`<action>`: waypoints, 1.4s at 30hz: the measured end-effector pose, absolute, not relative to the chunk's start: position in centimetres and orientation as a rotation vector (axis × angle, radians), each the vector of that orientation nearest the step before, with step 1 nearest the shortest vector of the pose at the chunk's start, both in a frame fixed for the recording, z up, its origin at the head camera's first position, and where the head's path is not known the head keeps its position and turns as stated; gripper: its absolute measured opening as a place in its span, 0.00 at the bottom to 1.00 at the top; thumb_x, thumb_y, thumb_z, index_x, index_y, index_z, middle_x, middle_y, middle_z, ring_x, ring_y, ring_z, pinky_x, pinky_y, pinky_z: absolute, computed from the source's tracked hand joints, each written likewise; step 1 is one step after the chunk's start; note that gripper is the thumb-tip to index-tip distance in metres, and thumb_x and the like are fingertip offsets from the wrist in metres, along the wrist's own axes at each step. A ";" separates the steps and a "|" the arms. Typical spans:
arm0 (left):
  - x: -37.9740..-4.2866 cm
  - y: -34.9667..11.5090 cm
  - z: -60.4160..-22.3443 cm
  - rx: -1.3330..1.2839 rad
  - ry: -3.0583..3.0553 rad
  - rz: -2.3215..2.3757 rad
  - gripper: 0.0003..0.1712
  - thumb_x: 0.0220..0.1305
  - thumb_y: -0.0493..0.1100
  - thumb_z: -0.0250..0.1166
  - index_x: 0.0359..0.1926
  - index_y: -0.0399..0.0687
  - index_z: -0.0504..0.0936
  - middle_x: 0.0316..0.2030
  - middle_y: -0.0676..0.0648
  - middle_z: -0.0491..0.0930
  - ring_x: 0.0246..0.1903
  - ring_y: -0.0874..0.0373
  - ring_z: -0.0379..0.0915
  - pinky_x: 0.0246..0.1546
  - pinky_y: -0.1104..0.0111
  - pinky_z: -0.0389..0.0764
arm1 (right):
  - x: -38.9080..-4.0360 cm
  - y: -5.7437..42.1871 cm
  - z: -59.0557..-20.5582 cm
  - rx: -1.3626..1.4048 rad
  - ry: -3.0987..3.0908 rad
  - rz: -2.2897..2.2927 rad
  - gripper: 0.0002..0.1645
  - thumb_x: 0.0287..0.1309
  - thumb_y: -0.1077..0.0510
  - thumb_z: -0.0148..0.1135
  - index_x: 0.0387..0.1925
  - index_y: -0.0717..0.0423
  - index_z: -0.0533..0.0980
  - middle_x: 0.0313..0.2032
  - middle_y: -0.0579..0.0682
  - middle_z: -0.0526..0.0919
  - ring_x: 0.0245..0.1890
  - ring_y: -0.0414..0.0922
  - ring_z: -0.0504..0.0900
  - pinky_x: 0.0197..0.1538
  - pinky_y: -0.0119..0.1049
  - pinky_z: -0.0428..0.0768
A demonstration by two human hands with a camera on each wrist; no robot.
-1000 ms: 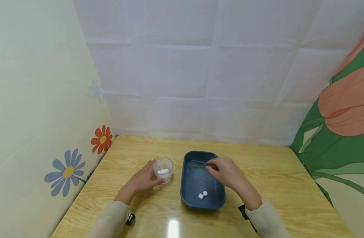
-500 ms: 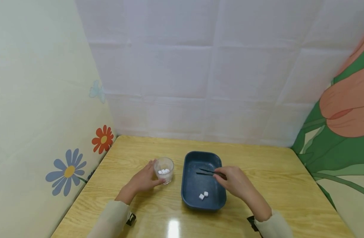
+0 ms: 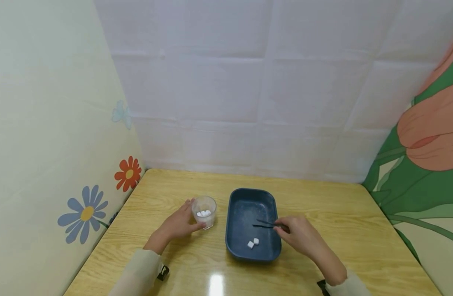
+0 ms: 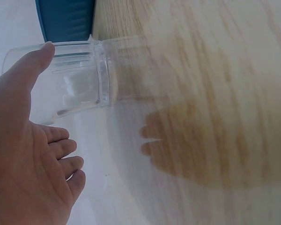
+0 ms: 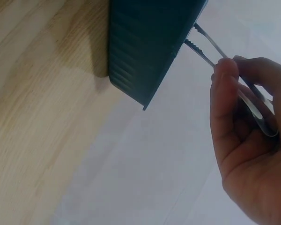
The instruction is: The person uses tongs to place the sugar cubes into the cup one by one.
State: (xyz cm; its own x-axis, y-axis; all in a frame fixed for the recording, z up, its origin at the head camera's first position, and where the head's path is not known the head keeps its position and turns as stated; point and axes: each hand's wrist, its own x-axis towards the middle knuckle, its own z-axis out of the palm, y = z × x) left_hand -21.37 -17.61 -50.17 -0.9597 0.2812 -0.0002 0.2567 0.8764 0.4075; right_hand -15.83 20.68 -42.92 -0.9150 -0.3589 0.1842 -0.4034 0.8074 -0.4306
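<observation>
A clear glass with several white cubes in it stands upright on the table. My left hand holds its side, thumb on the near side; in the left wrist view the thumb lies against the glass wall. My right hand pinches a pair of dark metal tweezers between thumb and fingers. In the right wrist view the tweezers' serrated tips are apart, with nothing seen between them. Below the tweezers in the head view, two white cubes lie inside a dark blue tray.
The wooden table bears the tray and, left of it, the glass. A pale cloth wall rises behind, with flower-printed sheets on the left and right.
My right hand and the tweezers have moved toward me and to the right, from the tray's far part to nearer the two cubes. The left hand and glass stay put.
</observation>
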 end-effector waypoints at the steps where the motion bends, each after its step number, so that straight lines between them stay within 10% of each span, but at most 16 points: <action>1: -21.3 -17.6 -50.1 0.428 2.984 0.642 0.61 0.49 0.76 0.57 0.73 0.45 0.47 0.72 0.43 0.48 0.71 0.49 0.42 0.65 0.51 0.57 | -15.8 20.8 -43.0 0.614 -2.902 0.724 0.06 0.55 0.57 0.64 0.34 0.53 0.84 0.25 0.38 0.81 0.20 0.29 0.70 0.23 0.25 0.71; 42: -20.8 -17.5 -49.4 0.443 2.986 0.647 0.59 0.50 0.74 0.58 0.73 0.45 0.48 0.71 0.43 0.49 0.71 0.49 0.42 0.65 0.51 0.57 | -14.7 21.1 -43.4 0.805 -3.007 0.690 0.09 0.52 0.58 0.66 0.34 0.58 0.84 0.30 0.47 0.86 0.28 0.34 0.81 0.29 0.26 0.77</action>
